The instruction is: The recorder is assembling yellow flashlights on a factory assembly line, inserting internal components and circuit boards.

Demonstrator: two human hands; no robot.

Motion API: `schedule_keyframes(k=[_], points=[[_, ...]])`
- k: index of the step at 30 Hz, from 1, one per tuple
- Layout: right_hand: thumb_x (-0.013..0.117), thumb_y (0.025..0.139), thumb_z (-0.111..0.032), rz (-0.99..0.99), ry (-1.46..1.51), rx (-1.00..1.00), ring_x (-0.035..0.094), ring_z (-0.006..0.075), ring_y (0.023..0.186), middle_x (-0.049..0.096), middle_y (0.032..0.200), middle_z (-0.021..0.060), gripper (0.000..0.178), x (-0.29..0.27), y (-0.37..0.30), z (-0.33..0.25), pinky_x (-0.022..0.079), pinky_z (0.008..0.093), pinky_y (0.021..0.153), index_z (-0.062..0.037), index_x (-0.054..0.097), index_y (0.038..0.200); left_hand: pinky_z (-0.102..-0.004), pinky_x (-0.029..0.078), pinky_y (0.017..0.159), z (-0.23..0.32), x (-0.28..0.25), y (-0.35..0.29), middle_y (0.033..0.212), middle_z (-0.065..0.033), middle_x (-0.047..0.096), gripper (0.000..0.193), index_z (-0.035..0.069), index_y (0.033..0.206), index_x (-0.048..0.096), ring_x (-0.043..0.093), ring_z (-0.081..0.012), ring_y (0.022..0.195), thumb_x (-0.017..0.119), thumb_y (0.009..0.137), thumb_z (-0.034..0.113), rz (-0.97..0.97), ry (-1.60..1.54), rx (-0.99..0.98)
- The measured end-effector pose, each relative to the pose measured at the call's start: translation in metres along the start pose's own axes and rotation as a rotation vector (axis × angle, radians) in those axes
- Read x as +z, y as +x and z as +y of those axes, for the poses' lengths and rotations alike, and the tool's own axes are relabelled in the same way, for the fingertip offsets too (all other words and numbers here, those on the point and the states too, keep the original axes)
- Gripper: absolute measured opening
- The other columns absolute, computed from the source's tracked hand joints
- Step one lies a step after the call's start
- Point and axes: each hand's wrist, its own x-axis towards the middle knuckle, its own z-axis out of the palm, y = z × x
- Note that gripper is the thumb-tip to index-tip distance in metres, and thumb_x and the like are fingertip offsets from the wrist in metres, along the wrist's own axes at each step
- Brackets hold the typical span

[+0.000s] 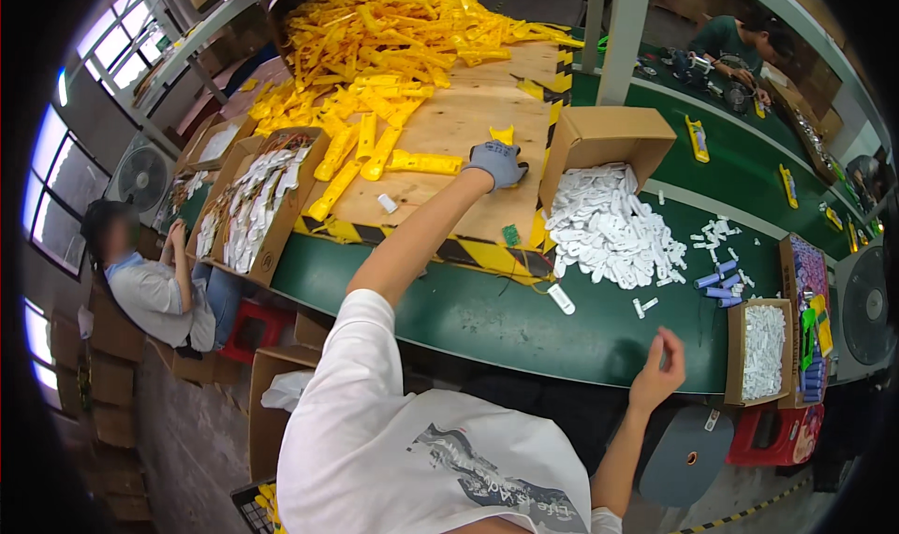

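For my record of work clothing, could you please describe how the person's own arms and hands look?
The left hand wears a grey glove with dark markings on its back; the right hand is ungloved. White sleeves leave both forearms bare.

Wide, head-worn fisheye view, angled downward

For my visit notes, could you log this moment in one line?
left hand: gloved, at a yellow piece | right hand: bare, nothing visible in it | nearby: white parts heaped at a cardboard box
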Motion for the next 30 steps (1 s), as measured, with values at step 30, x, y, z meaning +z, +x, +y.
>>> schedule_keyframes(k=[30], points=[[0.052,0.091,-0.016,-0.771,-0.696,0.444,0.050,0.0323,0.107,0.053,0.119,0.0138,0.036,0.043,-0.146,0.061,0.044,0.0428,0.089,-0.0088,0.052,0.126,-0.0770,0.016,0.101,-0.281,-0.012,0.244,0.159,-0.0121,0.006,0.094,0.035,0.149,0.027,0.013,-0.0503,0.140,0.041,0.070,0.084,0.088,0.242,-0.501]])
